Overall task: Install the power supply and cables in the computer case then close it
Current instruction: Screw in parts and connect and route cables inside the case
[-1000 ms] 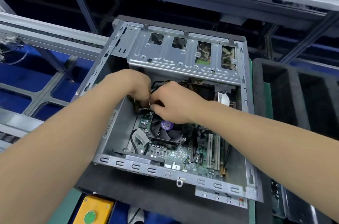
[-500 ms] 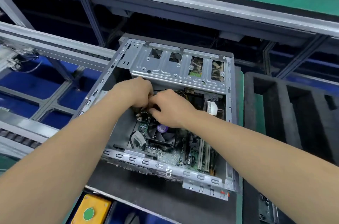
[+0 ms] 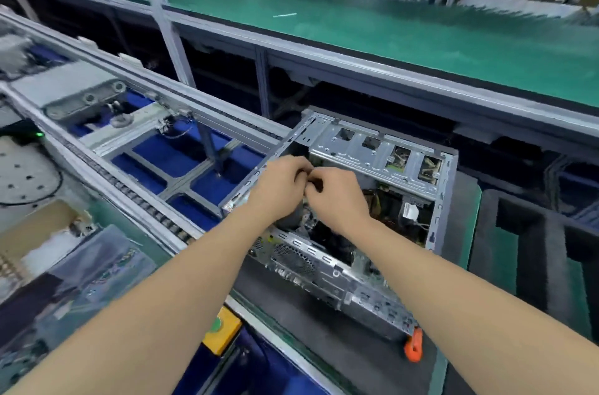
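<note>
The conveyor rail point(image 3: 129, 187) runs left of a black mat point(image 3: 308, 323), which carries the open computer case point(image 3: 324, 255). Above its interior, the left hand point(image 3: 278, 187) and right hand point(image 3: 337, 197) touch. Each grip is curled; I cannot tell whether it clamps anything.

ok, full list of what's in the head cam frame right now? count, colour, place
computer case: one, silver-grey, side open, centre right on black mat
drive cage: one, silver, far end of the case
connector: one, white, inside the case, right side
black mat: one, black, under the case
foam tray: one, black, right of the case
orange part: one, orange, at the case's near right corner
button box: one, yellow with green button, near edge
conveyor rail: one, grey, along the left
green bench top: one, green, behind the case
left hand: one, over the open case, fingers curled, meeting the right
right hand: one, same spot; what they hold is hidden
</note>
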`<state>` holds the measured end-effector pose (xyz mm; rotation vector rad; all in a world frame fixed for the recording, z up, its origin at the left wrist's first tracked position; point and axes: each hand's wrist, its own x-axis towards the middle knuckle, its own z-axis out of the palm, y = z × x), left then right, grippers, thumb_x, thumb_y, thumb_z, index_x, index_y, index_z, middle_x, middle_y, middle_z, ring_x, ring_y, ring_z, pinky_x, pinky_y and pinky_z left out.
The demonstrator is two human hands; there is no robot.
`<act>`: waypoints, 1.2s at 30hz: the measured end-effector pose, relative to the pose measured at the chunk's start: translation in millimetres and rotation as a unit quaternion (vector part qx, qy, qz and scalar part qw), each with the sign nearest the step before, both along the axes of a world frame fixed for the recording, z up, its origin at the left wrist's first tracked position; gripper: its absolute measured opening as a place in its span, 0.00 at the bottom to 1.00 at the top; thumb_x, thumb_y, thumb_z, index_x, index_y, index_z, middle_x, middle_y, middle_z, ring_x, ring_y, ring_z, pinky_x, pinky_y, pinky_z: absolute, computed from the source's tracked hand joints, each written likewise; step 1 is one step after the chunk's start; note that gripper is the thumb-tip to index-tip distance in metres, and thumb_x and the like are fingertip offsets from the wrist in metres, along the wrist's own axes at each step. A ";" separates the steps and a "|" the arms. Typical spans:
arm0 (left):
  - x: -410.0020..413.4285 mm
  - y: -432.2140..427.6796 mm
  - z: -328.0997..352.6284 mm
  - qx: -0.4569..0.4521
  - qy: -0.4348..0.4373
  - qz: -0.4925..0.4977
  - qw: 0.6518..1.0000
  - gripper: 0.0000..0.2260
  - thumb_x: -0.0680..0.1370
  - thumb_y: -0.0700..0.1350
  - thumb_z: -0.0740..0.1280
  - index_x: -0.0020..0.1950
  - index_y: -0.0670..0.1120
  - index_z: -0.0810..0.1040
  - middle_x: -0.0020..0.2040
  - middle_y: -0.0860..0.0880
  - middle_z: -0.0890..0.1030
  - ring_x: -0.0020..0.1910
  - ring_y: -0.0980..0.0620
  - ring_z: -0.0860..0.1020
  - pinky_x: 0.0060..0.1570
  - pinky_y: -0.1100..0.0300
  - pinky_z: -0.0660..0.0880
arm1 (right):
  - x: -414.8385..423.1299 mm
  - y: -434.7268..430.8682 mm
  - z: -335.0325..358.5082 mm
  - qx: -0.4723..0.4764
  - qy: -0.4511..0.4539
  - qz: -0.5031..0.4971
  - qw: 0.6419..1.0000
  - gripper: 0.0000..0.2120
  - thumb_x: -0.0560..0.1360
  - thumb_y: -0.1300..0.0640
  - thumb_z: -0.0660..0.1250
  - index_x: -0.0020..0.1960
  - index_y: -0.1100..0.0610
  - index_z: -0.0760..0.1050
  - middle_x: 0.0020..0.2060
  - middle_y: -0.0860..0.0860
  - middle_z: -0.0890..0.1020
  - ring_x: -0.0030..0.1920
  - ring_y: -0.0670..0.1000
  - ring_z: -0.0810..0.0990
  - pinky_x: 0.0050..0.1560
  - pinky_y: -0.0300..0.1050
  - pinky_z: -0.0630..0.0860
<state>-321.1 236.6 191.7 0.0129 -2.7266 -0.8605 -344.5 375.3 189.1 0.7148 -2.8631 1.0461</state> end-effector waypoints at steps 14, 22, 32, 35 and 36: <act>111.7 -139.6 15.3 0.105 0.015 0.204 0.973 0.10 0.77 0.46 0.63 0.48 0.61 0.80 0.37 0.60 0.81 0.37 0.63 0.78 0.32 0.67 0.71 | 71.4 -154.8 28.5 -0.079 0.035 0.109 0.990 0.03 0.77 0.56 0.66 0.47 0.51 0.79 0.37 0.41 0.80 0.40 0.42 0.77 0.40 0.39 0.70; 217.1 -265.9 -43.2 0.155 -0.083 0.305 0.936 0.13 0.75 0.37 0.63 0.45 0.54 0.82 0.37 0.57 0.82 0.36 0.57 0.80 0.33 0.69 0.70 | 150.7 -286.7 -18.5 0.011 -0.064 0.184 0.981 0.08 0.77 0.59 0.66 0.51 0.54 0.84 0.45 0.48 0.86 0.48 0.51 0.83 0.50 0.47 0.78; 296.0 -418.9 -87.6 0.107 -0.107 0.431 0.890 0.15 0.78 0.33 0.63 0.53 0.48 0.86 0.59 0.46 0.82 0.57 0.46 0.80 0.56 0.55 0.77 | 194.2 -476.6 -59.8 0.090 -0.047 0.270 0.957 0.13 0.79 0.63 0.63 0.56 0.57 0.85 0.53 0.56 0.87 0.55 0.57 0.83 0.56 0.45 0.76; 295.9 -439.1 -100.9 0.099 -0.127 0.438 0.885 0.12 0.80 0.36 0.65 0.52 0.49 0.86 0.59 0.48 0.78 0.56 0.45 0.79 0.55 0.50 0.78 | 183.8 -527.7 -86.6 0.169 -0.072 0.248 0.951 0.11 0.79 0.63 0.64 0.55 0.58 0.85 0.53 0.58 0.85 0.54 0.60 0.83 0.53 0.48 0.80; 295.4 -444.7 -104.7 0.100 -0.127 0.441 0.883 0.12 0.81 0.38 0.65 0.52 0.50 0.86 0.59 0.49 0.76 0.56 0.46 0.78 0.55 0.50 0.78 | 179.6 -540.0 -97.1 0.191 -0.078 0.239 0.949 0.09 0.78 0.63 0.65 0.52 0.59 0.84 0.51 0.58 0.85 0.51 0.61 0.83 0.48 0.48 0.80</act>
